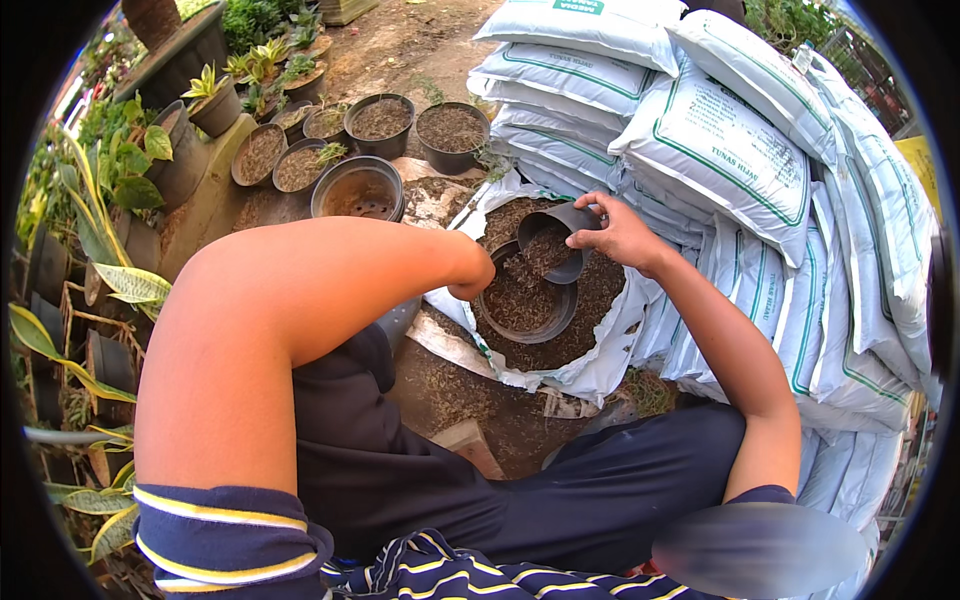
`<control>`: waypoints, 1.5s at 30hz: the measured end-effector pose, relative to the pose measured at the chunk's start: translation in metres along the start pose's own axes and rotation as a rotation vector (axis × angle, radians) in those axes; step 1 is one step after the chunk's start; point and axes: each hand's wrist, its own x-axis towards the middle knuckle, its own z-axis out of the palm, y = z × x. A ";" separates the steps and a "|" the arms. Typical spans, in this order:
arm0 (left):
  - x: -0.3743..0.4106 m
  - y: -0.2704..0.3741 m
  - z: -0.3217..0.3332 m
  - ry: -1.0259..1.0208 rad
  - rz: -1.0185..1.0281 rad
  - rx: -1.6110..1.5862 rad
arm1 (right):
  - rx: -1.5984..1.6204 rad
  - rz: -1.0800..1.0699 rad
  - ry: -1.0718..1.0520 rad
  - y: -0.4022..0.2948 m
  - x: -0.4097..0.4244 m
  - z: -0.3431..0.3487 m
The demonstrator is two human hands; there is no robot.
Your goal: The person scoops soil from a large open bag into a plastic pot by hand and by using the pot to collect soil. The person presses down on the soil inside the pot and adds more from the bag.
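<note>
Between my knees lies an open white sack (611,360) with brown, crumbly potting mix inside. A round black plastic pot (544,330), partly filled with the mix, sits on it. My left hand (472,271) is at that pot's left rim; its fingers are mostly hidden behind the hand, with a grip apparent at the edge. My right hand (611,232) grips the rim of a smaller black pot (574,221), tilted over the larger one. Potting mix (546,251) lies in the small pot's mouth, above the mix in the larger pot.
Filled black pots (379,124) stand beyond my left arm, beside a nested pot (358,187) with an empty inside. Stacked white sacks (720,150) bearing print rise at the right. Potted plants (214,94) line the left side. A brick-like block (471,446) lies between my legs.
</note>
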 end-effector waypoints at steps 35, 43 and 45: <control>-0.011 0.006 -0.008 0.006 -0.053 -0.002 | -0.218 -0.197 0.102 0.019 0.002 0.013; -0.013 0.007 -0.010 -0.008 -0.059 0.019 | -0.451 -0.286 0.191 -0.001 -0.013 0.022; -0.014 0.007 -0.012 -0.018 -0.056 0.025 | -0.474 -0.334 0.209 -0.001 -0.014 0.025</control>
